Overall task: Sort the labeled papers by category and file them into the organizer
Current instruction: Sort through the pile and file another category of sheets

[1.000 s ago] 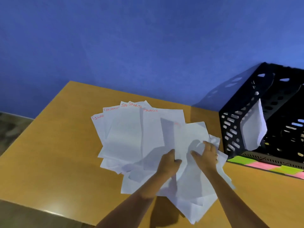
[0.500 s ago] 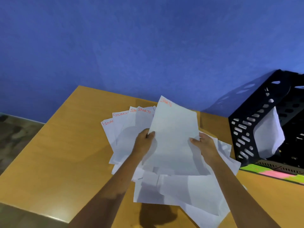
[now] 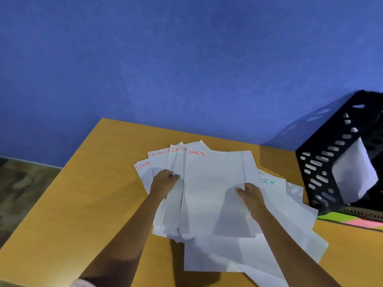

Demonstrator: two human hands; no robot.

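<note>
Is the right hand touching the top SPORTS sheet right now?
Touching. In the head view the right hand pinches the right edge of the top SPORTS sheet, thumb lying on its face.

Head view, close (looking down), facing table (image 3: 62, 204)

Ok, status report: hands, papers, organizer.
Left hand gripping fanned sheets. Right hand holding top SPORTS sheet. Pile unsorted on table. Black organizer at right, one sheet inside, path clear.
</note>
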